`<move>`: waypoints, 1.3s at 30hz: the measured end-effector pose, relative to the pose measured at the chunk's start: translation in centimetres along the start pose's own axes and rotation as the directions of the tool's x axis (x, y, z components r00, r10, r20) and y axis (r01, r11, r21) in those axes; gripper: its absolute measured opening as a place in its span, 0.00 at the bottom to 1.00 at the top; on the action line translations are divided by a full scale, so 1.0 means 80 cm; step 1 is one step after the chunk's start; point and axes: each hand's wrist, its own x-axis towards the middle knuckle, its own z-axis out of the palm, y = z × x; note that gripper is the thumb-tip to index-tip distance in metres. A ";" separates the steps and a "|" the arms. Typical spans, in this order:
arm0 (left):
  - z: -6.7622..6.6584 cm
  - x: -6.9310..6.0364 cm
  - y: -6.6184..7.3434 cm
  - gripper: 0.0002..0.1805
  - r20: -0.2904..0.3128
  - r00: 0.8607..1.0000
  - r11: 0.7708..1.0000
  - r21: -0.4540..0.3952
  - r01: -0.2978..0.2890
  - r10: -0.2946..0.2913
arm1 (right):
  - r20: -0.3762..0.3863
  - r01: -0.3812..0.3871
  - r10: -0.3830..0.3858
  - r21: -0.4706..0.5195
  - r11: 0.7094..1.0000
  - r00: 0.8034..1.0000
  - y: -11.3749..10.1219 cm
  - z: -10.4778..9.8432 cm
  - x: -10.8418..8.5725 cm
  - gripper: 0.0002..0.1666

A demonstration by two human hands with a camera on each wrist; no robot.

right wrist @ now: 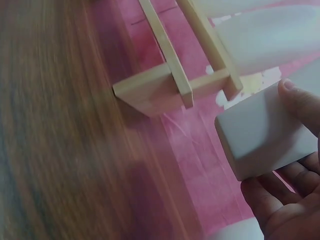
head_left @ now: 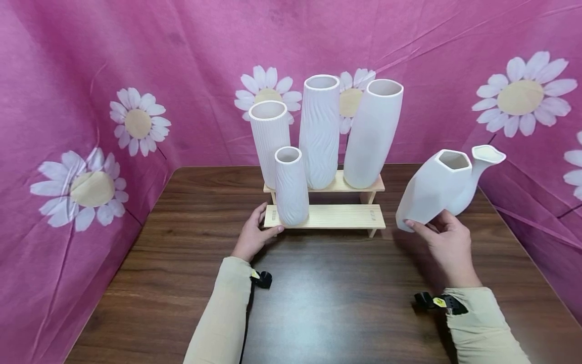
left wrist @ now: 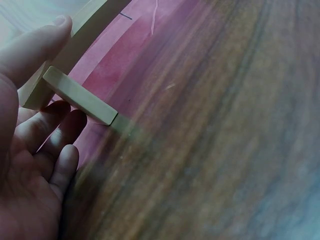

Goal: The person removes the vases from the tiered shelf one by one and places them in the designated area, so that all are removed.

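My right hand (head_left: 451, 245) grips a white faceted vase (head_left: 427, 187) near its base, thumb on one side and fingers on the other. The vase leans to the right, its base raised off the table in the right wrist view. At the left end of a two-step wooden stand (head_left: 338, 217), my left hand (head_left: 254, 236) holds the lower step, with the thumb along its front edge. A small wavy white vase (head_left: 292, 192) stands on that step. On the upper step are a ribbed vase (head_left: 270, 146), a tall wavy vase (head_left: 320, 134) and a smooth vase (head_left: 374, 136).
Behind the faceted vase, a white vase with a flared mouth (head_left: 473, 177) is partly hidden. The brown wooden table (head_left: 182, 242) ends at a pink daisy-print cloth (head_left: 200, 101) at the back and both sides.
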 end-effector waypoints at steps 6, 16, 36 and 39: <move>0.000 0.001 -0.001 0.51 -0.001 1.000 1.000 0.009 -0.010 0.010 | -0.027 -0.059 0.058 -0.047 0.997 0.998 0.010 -0.008 0.000 0.34; -0.004 0.003 -0.002 0.52 -0.001 1.000 1.000 0.006 0.010 -0.010 | -0.107 -0.150 0.152 0.027 0.988 0.983 0.024 -0.011 0.008 0.33; 0.000 0.002 -0.002 0.50 0.003 1.000 1.000 0.004 0.019 -0.019 | -0.258 -0.244 0.246 0.038 0.969 0.934 0.068 -0.024 0.012 0.28; -0.002 0.004 -0.002 0.50 0.000 1.000 1.000 0.012 0.006 -0.006 | -0.266 -0.246 0.267 0.110 0.963 0.926 0.072 -0.025 0.017 0.26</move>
